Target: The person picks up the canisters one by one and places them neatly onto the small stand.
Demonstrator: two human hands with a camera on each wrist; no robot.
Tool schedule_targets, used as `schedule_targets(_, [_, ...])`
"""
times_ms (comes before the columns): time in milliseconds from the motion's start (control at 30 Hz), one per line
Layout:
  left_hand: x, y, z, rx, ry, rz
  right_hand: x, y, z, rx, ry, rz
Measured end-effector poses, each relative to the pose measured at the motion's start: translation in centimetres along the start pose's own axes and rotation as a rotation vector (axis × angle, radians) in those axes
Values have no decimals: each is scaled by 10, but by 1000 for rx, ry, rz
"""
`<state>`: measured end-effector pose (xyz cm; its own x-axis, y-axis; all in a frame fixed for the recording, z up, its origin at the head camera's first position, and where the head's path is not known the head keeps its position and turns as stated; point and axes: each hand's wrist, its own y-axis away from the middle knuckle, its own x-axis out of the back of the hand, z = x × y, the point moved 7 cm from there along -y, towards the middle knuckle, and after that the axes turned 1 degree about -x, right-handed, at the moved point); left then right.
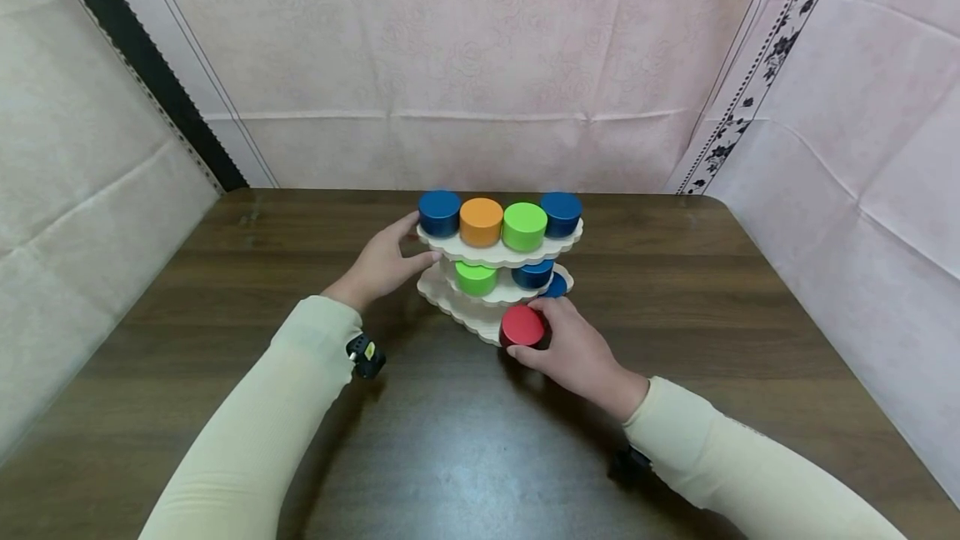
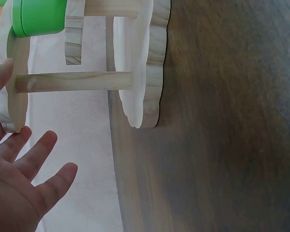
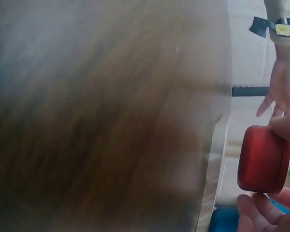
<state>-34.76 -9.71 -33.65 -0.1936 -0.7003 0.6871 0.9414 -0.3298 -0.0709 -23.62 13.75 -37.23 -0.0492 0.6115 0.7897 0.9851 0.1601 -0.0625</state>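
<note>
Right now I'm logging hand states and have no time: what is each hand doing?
Left hand: open, fingers straight against the wooden stand.
Right hand: holding the red tin.

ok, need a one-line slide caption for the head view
Right hand grips a red tin at the tiered wooden stand's bottom shelf; left hand steadies the top tier.
</note>
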Motion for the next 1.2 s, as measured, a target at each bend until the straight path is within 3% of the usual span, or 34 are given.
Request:
schedule_targets(333, [-1, 1, 0, 4, 8, 3, -11, -3, -9, 26, 55, -9])
schedule_targets(800, [0, 1, -2, 13, 17, 5, -17, -10, -13, -17, 189, -7])
schedule_targets(1200, [-1, 0, -2, 13, 30, -5, -12, -12, -9, -61, 184, 1])
